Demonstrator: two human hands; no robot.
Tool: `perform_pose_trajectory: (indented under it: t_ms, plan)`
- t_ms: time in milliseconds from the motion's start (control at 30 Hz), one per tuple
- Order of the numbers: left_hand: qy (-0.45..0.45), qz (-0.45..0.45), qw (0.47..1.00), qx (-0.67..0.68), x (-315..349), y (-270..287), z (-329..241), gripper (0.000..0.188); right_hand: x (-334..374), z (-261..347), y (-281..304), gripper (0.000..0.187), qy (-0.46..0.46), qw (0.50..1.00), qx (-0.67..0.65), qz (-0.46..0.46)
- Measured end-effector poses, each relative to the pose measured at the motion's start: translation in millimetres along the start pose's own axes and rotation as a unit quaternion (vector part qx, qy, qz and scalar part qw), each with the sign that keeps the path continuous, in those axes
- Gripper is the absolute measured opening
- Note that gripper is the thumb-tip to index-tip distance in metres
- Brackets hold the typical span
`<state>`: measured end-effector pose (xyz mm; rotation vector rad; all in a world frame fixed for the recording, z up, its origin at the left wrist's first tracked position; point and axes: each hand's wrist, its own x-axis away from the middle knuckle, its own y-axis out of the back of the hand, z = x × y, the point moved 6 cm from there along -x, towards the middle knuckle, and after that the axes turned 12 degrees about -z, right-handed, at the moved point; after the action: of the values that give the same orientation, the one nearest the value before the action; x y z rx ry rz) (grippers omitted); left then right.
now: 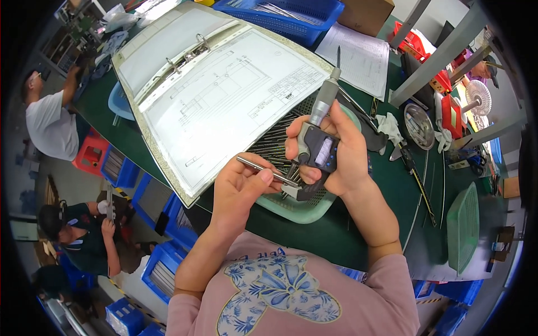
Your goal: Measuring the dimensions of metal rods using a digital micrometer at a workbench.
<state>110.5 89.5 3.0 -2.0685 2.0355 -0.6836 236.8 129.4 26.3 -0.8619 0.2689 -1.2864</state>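
Observation:
My left hand [234, 193] pinches a short, shiny metal rod [259, 167] between thumb and fingers. The rod's far end lies at the frame of a digital micrometer [310, 150]; whether both measuring faces touch it I cannot tell. My right hand [348, 152] is wrapped round the micrometer, thumb along its grey barrel, which points away from me. Below both hands a pale green basket [314, 211] holds many thin metal rods [274, 137], partly hidden by a binder. That open ring binder [168, 106] shows a technical drawing, to the left of my hands.
A blue basket [305, 29] of rods stands at the back beside printed sheets [358, 59]. To the right are a caliper [416, 182], a round metal dish [418, 126], an upright grey post [437, 53] and another green basket [464, 227]. Two people [53, 120] work at left.

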Motion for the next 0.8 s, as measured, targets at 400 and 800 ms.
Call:
perform_pose_trajectory:
  t_ms: [400, 800]
  plan:
    - [-0.002, 0.017, 1.0, -0.007, 1.1, -0.9, 1.2, 0.016, 1.4, 1.6, 0.1, 0.058, 0.003, 1.0, 0.003, -0.002]
    - [-0.004, 0.021, 1.0, 0.006, 0.4, -1.6, -0.6, 0.014, 0.7, 1.0, -0.1, 0.057, -0.004, 1.0, 0.002, 0.002]
